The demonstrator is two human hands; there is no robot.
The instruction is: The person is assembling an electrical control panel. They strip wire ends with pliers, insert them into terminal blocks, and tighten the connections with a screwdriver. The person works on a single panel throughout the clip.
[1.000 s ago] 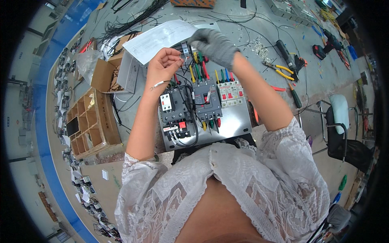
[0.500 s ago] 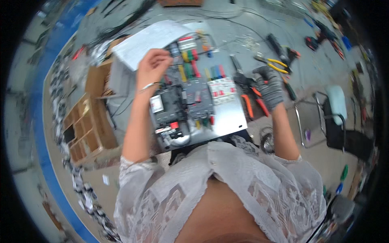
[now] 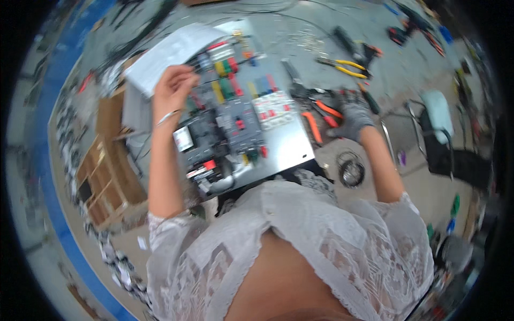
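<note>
My bare left hand, with a bracelet at the wrist, is raised beside the upper left of a metal mounting plate. Its fingers are curled together; anything between them is hidden. On the plate sit a black circuit breaker, a grey one and a row of white breakers with red switches. Yellow, green and red sleeved wires run above them. My right hand, in a grey striped glove, reaches over red-handled pliers, thumb apart from the blurred fingers. Orange-handled pliers lie alongside.
White paper sheets lie past my left hand. A divided cardboard box stands at left. Yellow-handled pliers, a screwdriver and a power drill lie to the right. A coil of wire and a chair are nearer.
The whole view has shifted, with the plate now farther left. My right hand has lowered toward the red-handled pliers and its thumb has spread. My left hand keeps its curled pose.
</note>
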